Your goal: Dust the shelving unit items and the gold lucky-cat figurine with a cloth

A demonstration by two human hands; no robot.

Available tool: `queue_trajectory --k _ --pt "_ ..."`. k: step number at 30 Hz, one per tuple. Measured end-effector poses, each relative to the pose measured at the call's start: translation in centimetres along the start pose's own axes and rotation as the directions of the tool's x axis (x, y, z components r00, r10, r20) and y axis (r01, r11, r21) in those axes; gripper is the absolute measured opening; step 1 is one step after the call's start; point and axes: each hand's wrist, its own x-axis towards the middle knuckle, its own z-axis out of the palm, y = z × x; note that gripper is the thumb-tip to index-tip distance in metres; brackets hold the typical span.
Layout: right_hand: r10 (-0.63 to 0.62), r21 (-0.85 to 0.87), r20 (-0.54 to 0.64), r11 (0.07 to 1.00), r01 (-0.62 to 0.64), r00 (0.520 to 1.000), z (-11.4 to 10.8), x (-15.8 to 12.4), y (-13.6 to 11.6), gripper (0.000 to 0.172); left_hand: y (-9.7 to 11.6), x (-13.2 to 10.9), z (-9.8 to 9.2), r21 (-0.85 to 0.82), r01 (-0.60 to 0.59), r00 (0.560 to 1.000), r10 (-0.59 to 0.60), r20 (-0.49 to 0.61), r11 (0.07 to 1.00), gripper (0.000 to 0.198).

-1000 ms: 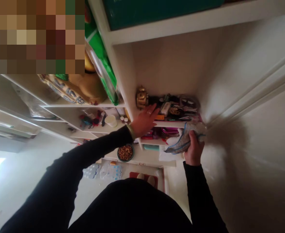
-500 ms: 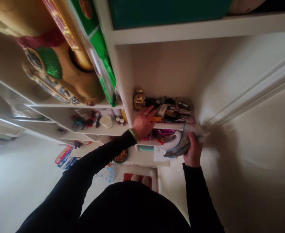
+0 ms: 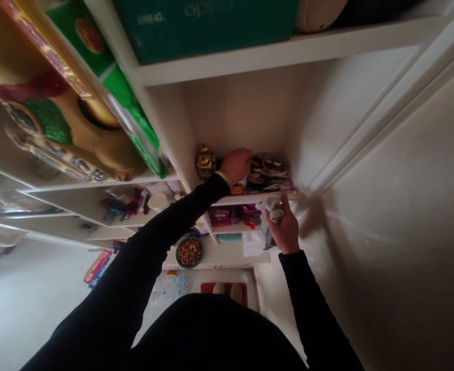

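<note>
My left hand [image 3: 237,166] reaches onto a white shelf [image 3: 246,198], its fingers curled down over a heap of small packets and papers [image 3: 267,175]. Whether it grips anything there is hidden. Just left of that hand stands a brass ornament [image 3: 205,162]. My right hand [image 3: 284,229] is below the shelf edge, closed on a crumpled clear zip bag [image 3: 269,219] with its forefinger pointing up. The bag is bunched, and part of it hangs below my fingers.
A green box [image 3: 199,31] fills the shelf above. A gold-and-green package [image 3: 57,123] and a green packet [image 3: 130,129] stand to the left. Pink and red packs [image 3: 227,216] lie on a lower shelf, above a bowl of nuts [image 3: 189,252]. A white wall [image 3: 366,257] lies right.
The zip bag is bunched smaller in my right hand, and its forefinger now points up. My left hand has moved from the shelf edge onto the heap. The view has shifted.
</note>
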Motion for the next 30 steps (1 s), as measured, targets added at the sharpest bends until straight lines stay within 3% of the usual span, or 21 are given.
queue_trajectory --k 4,7,11,16,24,30 --pt "-0.032 -0.152 0.075 0.987 0.043 0.997 0.3 -0.1 0.9 0.104 -1.0 -1.4 0.0 -0.127 0.035 0.973 -0.063 -0.221 0.991 0.016" --pt "-0.044 -0.183 0.082 0.981 0.058 0.996 0.7 -0.1 1.1 0.105 0.1 -3.3 1.5 -0.336 -0.11 0.951 0.0 -0.309 0.936 0.008" --pt "-0.043 -0.2 0.088 0.978 0.059 0.995 1.0 0.0 0.9 0.108 3.2 -4.9 4.2 -0.337 -0.238 0.965 0.18 -0.193 0.911 0.006" --pt "-0.043 -0.254 0.101 0.965 0.068 0.994 0.7 0.0 1.0 0.108 5.6 -4.4 5.8 -0.165 -0.179 0.984 0.175 -0.037 0.97 0.012" --pt "-0.04 -0.232 0.127 0.97 0.069 0.991 0.3 0.1 0.7 0.107 5.6 -3.6 6.0 -0.068 -0.238 0.971 0.238 -0.01 0.969 0.018" --pt "-0.026 -0.243 0.164 0.968 0.066 0.986 -0.2 0.2 0.3 0.105 4.8 -4.1 5.3 -0.131 -0.265 0.963 0.268 0.004 0.955 0.029"
